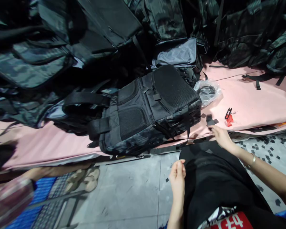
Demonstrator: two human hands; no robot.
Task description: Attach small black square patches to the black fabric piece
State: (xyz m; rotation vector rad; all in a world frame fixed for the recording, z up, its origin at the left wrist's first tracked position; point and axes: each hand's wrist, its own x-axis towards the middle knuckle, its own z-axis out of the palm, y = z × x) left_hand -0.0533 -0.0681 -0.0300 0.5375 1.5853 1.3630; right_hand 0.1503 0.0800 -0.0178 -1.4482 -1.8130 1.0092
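A black and dark camouflage backpack (143,111) lies on the pink-covered table, its mesh-padded side facing up. My right hand (221,137) is at the table's front edge, fingertips pinched together beside several small black squares (211,121). Whether one of the squares is between those fingertips, I cannot make out. Over the floor, left of my lap, my left hand (177,173) is closed with the thumb pressed to the fingers. Anything inside it is hidden. Neither hand touches the backpack. Small black thread snips (228,114) lie near a red scrap (229,121), beyond my right hand.
More camouflage bags (30,63) are piled along the back, one open bag (176,55) showing grey lining. A clear plastic bag (207,92) with dark pieces sits beside the backpack. At left is another person's arm (45,171). Black scraps (269,152) litter the floor at right.
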